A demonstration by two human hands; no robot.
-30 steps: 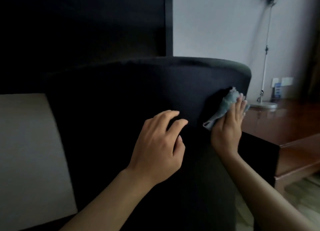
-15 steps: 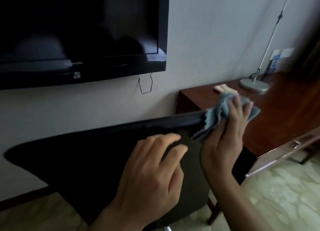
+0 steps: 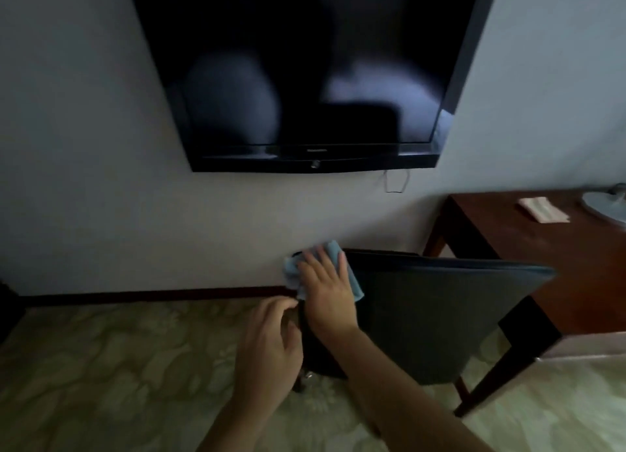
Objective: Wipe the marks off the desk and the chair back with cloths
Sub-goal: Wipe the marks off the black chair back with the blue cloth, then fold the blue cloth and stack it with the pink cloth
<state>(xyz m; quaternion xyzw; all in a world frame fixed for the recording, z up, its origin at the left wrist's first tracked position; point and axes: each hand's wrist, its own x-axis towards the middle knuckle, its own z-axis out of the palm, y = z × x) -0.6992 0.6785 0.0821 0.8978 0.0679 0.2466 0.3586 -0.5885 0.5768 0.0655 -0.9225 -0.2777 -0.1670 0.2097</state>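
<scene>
A folded pale cloth lies on the wooden desk.

Head cam; fwd-down, close above chair back

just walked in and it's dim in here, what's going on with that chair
A person is wiping the dark chair back with a blue cloth. The right hand presses the cloth flat against the chair's top left corner, while the left hand sits at the chair's left edge just below, fingers curled. A second, pinkish cloth lies unused on the wooden desk to the right.
</scene>
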